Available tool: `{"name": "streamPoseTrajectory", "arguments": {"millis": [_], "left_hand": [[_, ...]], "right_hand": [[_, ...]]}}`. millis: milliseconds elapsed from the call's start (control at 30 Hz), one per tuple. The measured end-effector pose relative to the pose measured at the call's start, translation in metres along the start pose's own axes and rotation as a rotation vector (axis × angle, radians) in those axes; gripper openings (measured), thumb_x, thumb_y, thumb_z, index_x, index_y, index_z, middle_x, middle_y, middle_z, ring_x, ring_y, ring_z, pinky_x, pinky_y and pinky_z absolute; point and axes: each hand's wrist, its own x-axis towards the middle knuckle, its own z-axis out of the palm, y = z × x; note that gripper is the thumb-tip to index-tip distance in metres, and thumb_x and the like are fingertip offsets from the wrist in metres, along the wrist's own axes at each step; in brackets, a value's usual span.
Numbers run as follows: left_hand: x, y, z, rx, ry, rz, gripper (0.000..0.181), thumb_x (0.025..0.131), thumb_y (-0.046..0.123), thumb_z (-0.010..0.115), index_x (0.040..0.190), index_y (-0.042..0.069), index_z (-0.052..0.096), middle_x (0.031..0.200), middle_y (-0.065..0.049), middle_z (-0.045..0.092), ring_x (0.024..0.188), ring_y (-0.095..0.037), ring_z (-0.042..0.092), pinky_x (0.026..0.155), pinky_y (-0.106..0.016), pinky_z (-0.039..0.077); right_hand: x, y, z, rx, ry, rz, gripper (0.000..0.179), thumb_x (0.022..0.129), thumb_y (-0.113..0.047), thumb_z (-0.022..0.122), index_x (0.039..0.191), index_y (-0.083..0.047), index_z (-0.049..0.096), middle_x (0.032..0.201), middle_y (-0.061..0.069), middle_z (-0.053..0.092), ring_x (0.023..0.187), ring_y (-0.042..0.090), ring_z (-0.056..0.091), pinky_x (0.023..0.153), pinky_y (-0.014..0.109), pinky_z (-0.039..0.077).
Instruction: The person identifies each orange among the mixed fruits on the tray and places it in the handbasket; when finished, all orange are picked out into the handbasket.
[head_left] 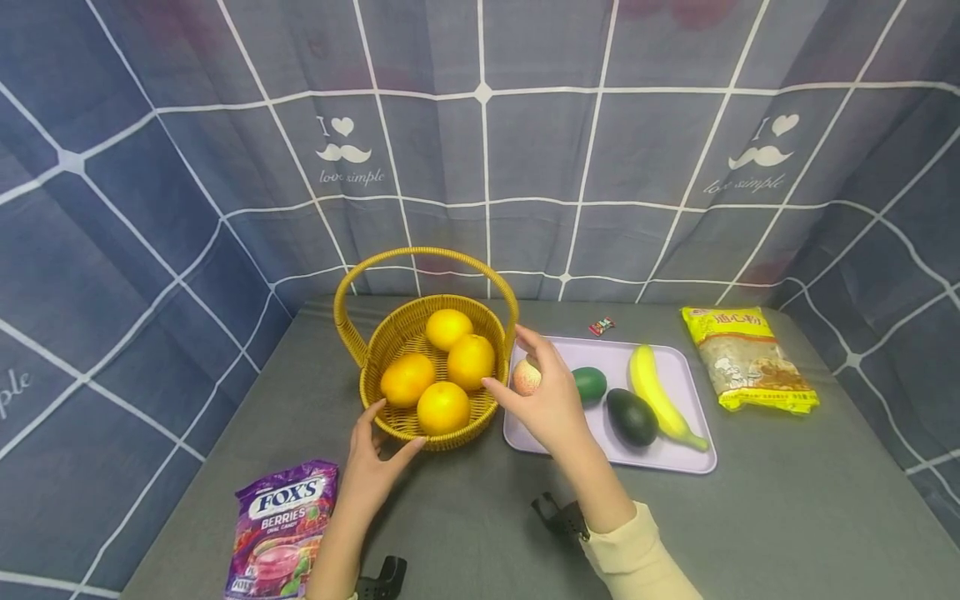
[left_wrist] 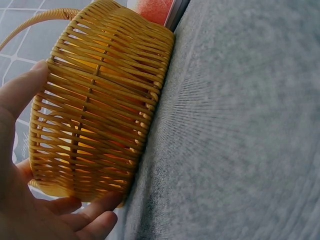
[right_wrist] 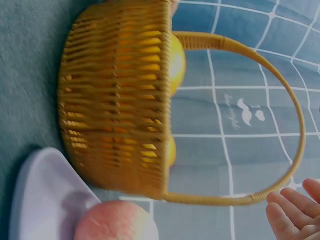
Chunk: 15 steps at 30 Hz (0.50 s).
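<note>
A yellow wicker basket (head_left: 397, 429) with an upright arched handle stands on the grey surface. Several oranges (head_left: 444, 408) lie in it. My left hand (head_left: 367, 467) holds the basket's front left side, thumb tip at the rim and fingers spread round the wall, as the left wrist view shows. At the basket's right, my right hand (head_left: 551, 396) has its fingers extended near the foot of the handle (right_wrist: 292, 115). It grips nothing; whether a fingertip touches the basket cannot be told. Part of a peach-like red fruit (head_left: 527, 377) is hidden behind this hand.
Right of the basket lies a lilac tray (head_left: 690, 458) with a banana (head_left: 656, 392), an avocado (head_left: 632, 417) and a smaller green fruit (head_left: 590, 383). A purple candy bag (head_left: 285, 529) is at front left, a yellow packet (head_left: 746, 358) at far right, a small wrapped candy (head_left: 602, 326) behind the tray.
</note>
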Motion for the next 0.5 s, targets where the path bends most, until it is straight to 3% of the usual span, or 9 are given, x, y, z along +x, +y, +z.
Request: {"name": "streamPoseTrajectory", "arguments": {"millis": [267, 400, 500], "left_hand": [[0.000, 0.000, -0.004, 0.008, -0.001, 0.009, 0.091, 0.080, 0.052, 0.074, 0.149, 0.024, 0.022, 0.152, -0.022, 0.019, 0.129, -0.044, 0.039, 0.103, -0.059, 0.034], [-0.001, 0.007, -0.009, 0.103, 0.025, 0.031, 0.097, 0.080, 0.054, 0.073, 0.152, 0.017, 0.019, 0.156, -0.022, 0.009, 0.137, -0.045, 0.025, 0.106, -0.062, 0.027], [-0.003, 0.022, -0.016, 0.204, 0.077, 0.057, 0.100, 0.080, 0.055, 0.072, 0.153, 0.014, 0.017, 0.159, -0.018, 0.001, 0.140, -0.046, 0.016, 0.105, -0.065, 0.023]], "right_hand": [[-0.003, -0.002, -0.024, 0.060, 0.083, -0.038, 0.076, 0.075, -0.025, 0.084, 0.140, -0.015, 0.047, 0.135, 0.002, 0.053, 0.123, 0.021, 0.052, 0.104, 0.034, 0.040], [-0.001, 0.003, -0.038, 0.042, 0.150, -0.070, 0.075, 0.075, -0.019, 0.084, 0.140, -0.009, 0.047, 0.134, 0.008, 0.053, 0.124, 0.024, 0.051, 0.104, 0.031, 0.039], [0.000, 0.010, -0.052, 0.041, 0.209, -0.078, 0.074, 0.076, -0.015, 0.083, 0.140, -0.009, 0.046, 0.136, 0.007, 0.052, 0.126, 0.024, 0.049, 0.105, 0.029, 0.038]]}}
